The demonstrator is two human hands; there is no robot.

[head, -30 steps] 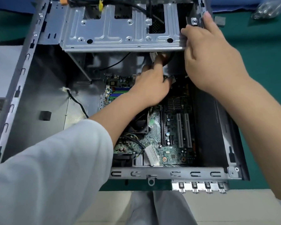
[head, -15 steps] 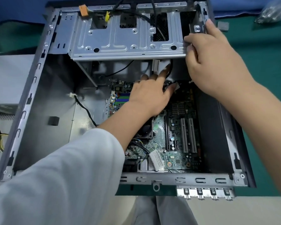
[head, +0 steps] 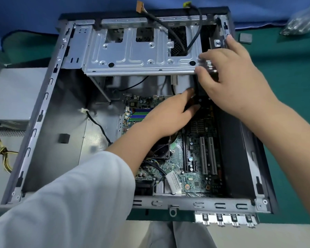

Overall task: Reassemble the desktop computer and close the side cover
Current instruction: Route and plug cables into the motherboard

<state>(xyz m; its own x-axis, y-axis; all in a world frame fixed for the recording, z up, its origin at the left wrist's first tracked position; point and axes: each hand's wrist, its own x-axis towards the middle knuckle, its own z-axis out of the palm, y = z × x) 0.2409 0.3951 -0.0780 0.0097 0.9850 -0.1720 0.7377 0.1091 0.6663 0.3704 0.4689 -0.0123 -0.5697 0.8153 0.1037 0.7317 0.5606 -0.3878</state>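
The open desktop case (head: 43,104) lies on its side with the green motherboard (head: 200,158) exposed. A silver drive cage (head: 132,56) spans its far end. My left hand (head: 168,115) reaches in over the board's upper edge, and its index finger and thumb pinch a black cable (head: 195,99) just below the cage. My right hand (head: 231,77) grips the right end of the drive cage with curled fingers, one finger lying up along the case's right rail. No side cover is in view.
A grey power supply (head: 16,93) with yellow and black wires (head: 4,151) sits outside the case on the left. Loose cables with an orange plug (head: 139,7) hang over the far edge. A plastic bag (head: 301,20) and a small grey block (head: 245,38) lie at far right.
The view has tilted, so the case sits lower in frame and its far edge shows. Both hands stay where they were; my right fingers have curled further round the cage's end.
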